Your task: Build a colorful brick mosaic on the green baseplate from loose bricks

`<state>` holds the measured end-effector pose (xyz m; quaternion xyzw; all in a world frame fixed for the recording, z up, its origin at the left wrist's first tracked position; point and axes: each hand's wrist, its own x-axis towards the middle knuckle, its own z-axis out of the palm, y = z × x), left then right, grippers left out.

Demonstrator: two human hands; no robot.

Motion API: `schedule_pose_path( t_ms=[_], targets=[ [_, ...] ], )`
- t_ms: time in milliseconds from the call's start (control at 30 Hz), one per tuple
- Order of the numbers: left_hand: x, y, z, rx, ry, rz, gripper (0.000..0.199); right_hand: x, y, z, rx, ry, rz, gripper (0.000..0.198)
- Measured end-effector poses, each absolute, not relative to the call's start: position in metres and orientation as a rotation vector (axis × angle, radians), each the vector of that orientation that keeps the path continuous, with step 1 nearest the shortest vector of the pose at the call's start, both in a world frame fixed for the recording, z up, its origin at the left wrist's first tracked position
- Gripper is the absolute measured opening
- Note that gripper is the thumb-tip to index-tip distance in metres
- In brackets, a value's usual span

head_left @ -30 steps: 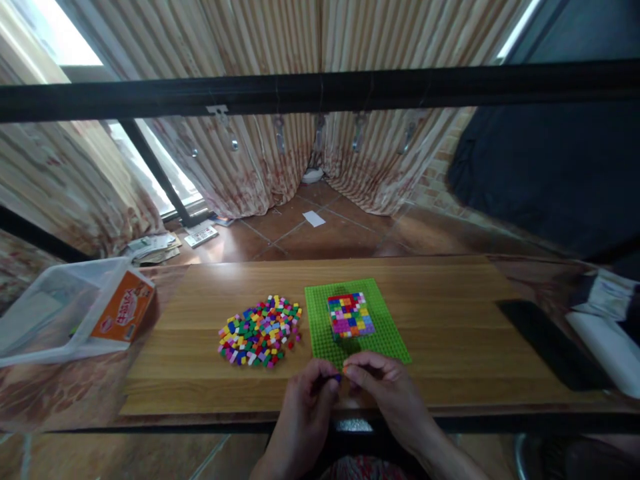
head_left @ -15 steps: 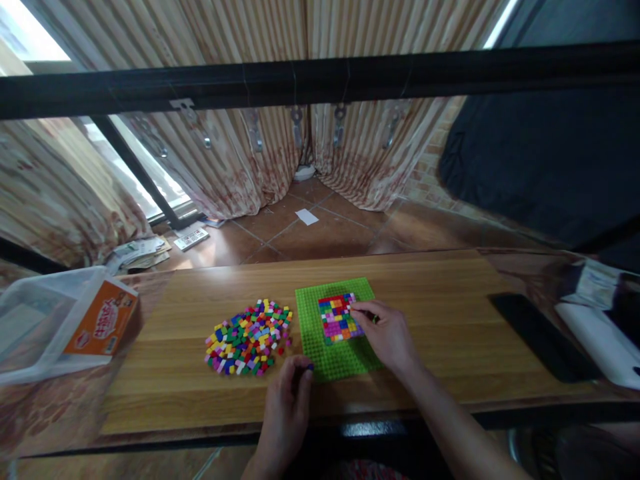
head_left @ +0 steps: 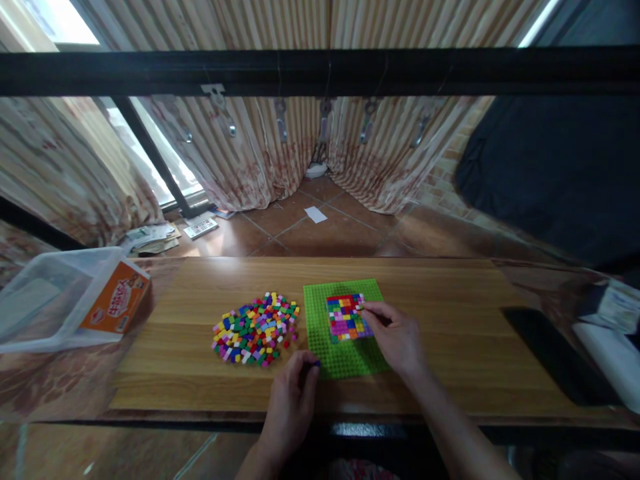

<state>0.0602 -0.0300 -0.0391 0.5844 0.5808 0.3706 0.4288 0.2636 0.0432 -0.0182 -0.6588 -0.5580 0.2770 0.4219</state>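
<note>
A green studded baseplate point(head_left: 315, 320) lies on the wooden board in front of me. On its upper middle sits a block of small coloured bricks point(head_left: 345, 320) pressed side by side. My right hand point(head_left: 400, 337) reaches over the plate's right side, thumb and forefinger pinched at the block's upper right edge; the brick between the fingertips, if any, is too small to make out. My left hand point(head_left: 293, 393) is closed at the plate's lower left corner, pinching a dark blue brick point(head_left: 317, 363). A loose pile of small bricks point(head_left: 255, 327) lies left of the plate.
The wooden board point(head_left: 450, 320) carries the plate and pile. A clear plastic bin point(head_left: 65, 300) with an orange label stands at the left. A dark flat object point(head_left: 555, 353) lies at the right. A black metal bar point(head_left: 320, 72) crosses before the curtains.
The view has turned and levelled slightly, so the scene appears shifted to the right. My right fingertips stay at the block's upper right edge; my left hand keeps the dark blue brick.
</note>
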Motion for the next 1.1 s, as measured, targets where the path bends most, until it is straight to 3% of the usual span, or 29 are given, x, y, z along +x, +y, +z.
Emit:
schedule_pose_path(
  t_ms=[300, 533, 1100],
  targets=[
    [0.060, -0.031, -0.041, 1.492, 1.435, 0.919, 0.013, 0.264, 0.051, -0.030, -1.618, -1.175, 0.788, 0.028],
    [0.060, -0.029, -0.037, 1.471, 1.429, 0.910, 0.014, 0.266, 0.057, -0.042, -1.472, -0.921, 1.031, 0.041],
    [0.061, -0.027, -0.037, 1.405, 1.404, 0.952, 0.014, 0.260, 0.058, -0.040, -1.414, -0.822, 1.112, 0.038]
  ],
)
